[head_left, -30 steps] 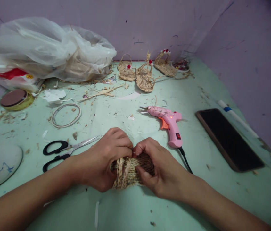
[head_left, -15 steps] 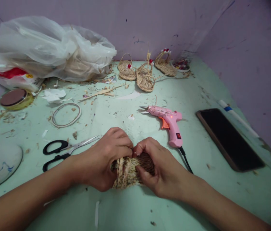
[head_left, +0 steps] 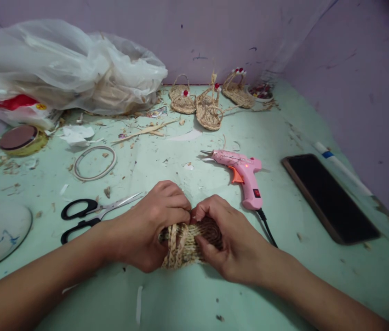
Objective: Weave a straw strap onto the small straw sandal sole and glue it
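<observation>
Both hands grip a small woven straw piece [head_left: 191, 243], made of rows of twisted fibre with a dark coiled end and braided strands across its left part. My left hand [head_left: 156, 225] is closed around its left end, fingers curled over the far edge. On the other side, my right hand [head_left: 231, 239] pinches the coiled end, its thumb in front and its fingers behind. The fingertips of both hands almost meet at the piece's far edge. Part of the piece is hidden by the hands.
Scissors [head_left: 87, 216] lie beside my left forearm, near a tape roll [head_left: 94, 178]. A pink glue gun [head_left: 248, 177] with a lit light lies beyond my right hand. A phone [head_left: 330, 197] is farther right. Small straw slippers [head_left: 210, 112] with beads and plastic bags [head_left: 77, 69] line the back wall.
Both hands keep nearly the same grip on the woven straw piece. The whole view has shifted very slightly; nothing on the table has moved.
</observation>
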{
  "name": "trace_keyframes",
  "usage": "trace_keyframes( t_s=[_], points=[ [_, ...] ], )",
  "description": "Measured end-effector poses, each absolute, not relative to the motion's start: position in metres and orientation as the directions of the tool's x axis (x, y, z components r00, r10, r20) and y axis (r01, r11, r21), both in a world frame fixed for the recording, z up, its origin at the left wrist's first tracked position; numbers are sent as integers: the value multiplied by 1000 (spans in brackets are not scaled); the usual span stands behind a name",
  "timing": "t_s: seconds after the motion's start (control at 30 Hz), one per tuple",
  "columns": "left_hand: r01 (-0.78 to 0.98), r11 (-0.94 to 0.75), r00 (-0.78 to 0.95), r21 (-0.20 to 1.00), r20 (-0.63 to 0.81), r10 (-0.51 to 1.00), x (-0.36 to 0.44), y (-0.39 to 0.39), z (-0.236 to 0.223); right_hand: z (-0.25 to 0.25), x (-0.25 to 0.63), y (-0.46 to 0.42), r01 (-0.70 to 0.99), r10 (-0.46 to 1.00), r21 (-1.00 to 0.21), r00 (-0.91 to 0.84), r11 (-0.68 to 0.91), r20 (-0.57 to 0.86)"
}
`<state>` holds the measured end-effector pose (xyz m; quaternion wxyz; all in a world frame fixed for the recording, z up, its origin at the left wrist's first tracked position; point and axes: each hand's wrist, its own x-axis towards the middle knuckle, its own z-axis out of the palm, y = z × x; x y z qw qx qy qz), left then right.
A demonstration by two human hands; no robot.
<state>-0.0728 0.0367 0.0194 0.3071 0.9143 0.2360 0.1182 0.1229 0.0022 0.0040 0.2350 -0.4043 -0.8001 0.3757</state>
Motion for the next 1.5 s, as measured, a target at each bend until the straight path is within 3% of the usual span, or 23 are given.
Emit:
trace_keyframes(
  t_s=[0.2, 0.47, 0.67, 1.5],
  points=[
    [353, -706, 856, 614, 92, 508, -73, 36, 21, 3, 125, 2, 466, 825, -807, -563, 364, 47],
    [359, -702, 861, 615, 72, 503, -74, 36, 19, 19, 127, -3, 528, 794, -791, -601, 309, -91],
    [355, -709, 859, 610, 86, 504, -73, 35, 20, 16, 119, -12, 573, 823, -719, -568, 393, -3],
    [366, -718, 858, 592, 84, 507, -72, 35, 20, 7, 120, -11, 513, 817, -741, -571, 433, 81]
  ],
)
